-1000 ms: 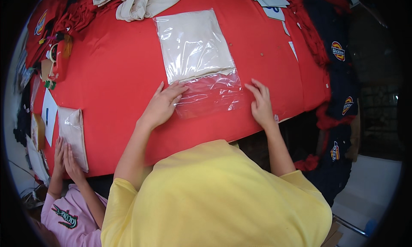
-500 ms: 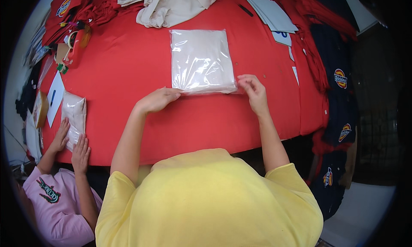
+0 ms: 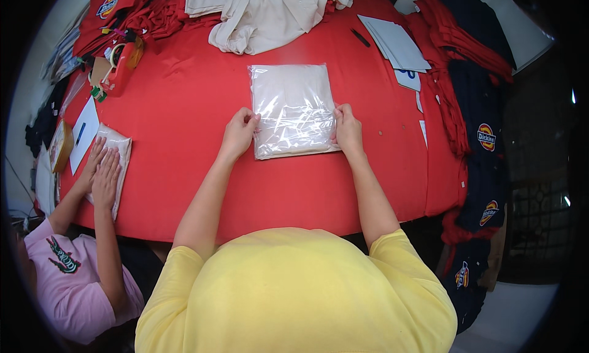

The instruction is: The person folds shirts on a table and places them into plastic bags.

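- Two bare hands flank a clear plastic packet (image 3: 293,101) with a folded cream garment inside; it lies flat on a red-covered table (image 3: 288,196), directly in front of the person in a yellow shirt (image 3: 297,291).
- Left hand (image 3: 239,134): at the packet's left edge, fingers curled, thumb and fingertips pinched together on the plastic.
- Right hand (image 3: 348,131): at the packet's right edge, about level with the other, thumb and fingers likewise closed on the plastic.
- Beyond the packet, well apart from it, loose cream garments (image 3: 264,23) lie heaped.
- Beyond the packet and to its right: a dark slim tool (image 3: 360,38) just beside a fanned stack of white cards (image 3: 397,43).
- Farther right of the packet: folded red garments (image 3: 443,89), then navy ones (image 3: 475,101) with round emblems.
- Far left of the packet: a red tape dispenser (image 3: 123,67), and nearer the person a white sheet (image 3: 89,116) bearing a blue pen (image 3: 80,134).
- Left of the packet and nearer the person: a co-worker's hands (image 3: 107,174), pressed flat on a second packet (image 3: 124,145).
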Demonstrator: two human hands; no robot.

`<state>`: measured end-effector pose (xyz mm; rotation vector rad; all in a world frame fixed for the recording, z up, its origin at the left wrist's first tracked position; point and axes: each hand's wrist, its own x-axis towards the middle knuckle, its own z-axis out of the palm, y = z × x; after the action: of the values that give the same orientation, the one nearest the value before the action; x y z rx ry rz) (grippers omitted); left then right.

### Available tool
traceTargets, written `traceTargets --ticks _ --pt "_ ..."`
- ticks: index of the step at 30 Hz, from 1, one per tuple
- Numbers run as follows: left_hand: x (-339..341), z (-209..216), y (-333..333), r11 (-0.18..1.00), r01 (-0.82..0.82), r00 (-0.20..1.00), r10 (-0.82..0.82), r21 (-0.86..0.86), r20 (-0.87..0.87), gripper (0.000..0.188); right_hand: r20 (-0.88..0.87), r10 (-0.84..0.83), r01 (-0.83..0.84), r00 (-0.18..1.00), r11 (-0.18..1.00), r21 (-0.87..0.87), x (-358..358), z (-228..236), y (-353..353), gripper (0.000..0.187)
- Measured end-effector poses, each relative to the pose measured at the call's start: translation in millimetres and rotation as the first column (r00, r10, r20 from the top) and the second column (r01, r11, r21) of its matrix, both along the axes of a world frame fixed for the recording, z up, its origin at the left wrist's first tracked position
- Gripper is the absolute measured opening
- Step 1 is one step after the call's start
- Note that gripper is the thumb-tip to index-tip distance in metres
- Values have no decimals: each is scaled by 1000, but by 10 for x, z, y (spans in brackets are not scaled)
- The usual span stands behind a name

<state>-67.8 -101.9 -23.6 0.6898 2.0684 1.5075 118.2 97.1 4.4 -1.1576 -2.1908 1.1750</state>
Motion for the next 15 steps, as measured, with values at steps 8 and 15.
traceTargets --ticks 8,15 --pt "6 16 248 942 -157 846 -28 -297 -533 20 -64 -59 86 996 582 809 -70 -582 501 23" --pt "451 83 -4 913 12 849 -225 -409 -479 20 45 184 -189 982 969 160 350 -458 784 24"
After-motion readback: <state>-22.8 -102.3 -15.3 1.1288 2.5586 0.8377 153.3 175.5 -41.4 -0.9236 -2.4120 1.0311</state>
